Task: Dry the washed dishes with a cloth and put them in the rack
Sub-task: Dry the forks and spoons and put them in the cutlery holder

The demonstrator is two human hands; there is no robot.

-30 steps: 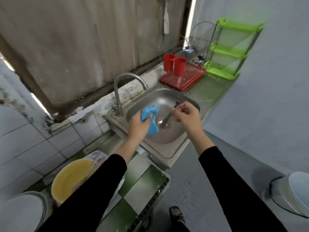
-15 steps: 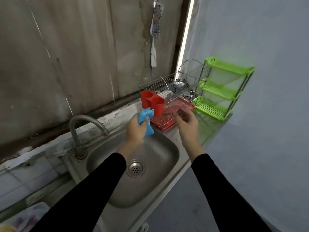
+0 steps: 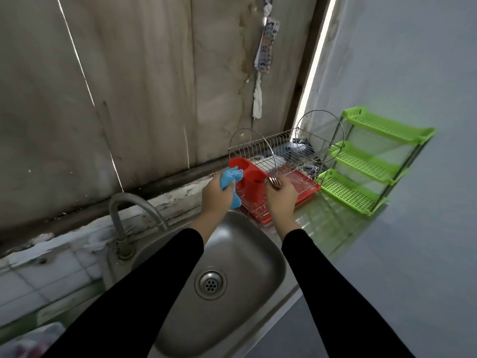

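Pinches fork (image 3: 274,181) in right hand (image 3: 280,200) just beside red cup (image 3: 251,177), grips cloth (image 3: 229,184) in left hand (image 3: 215,197); could clatter into sink (image 3: 258,235) if fingers (image 3: 282,187) slip.

Dim, soft daylight enters through a blown-out gap (image 3: 311,81) in the wall (image 3: 129,99); edges bend, detail is slightly soft

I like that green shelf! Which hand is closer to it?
Right. The right hand, holding a fork, is over the red tray beside the green shelf. The left hand, gripping the blue cloth, is farther away, past the red cutlery holder.
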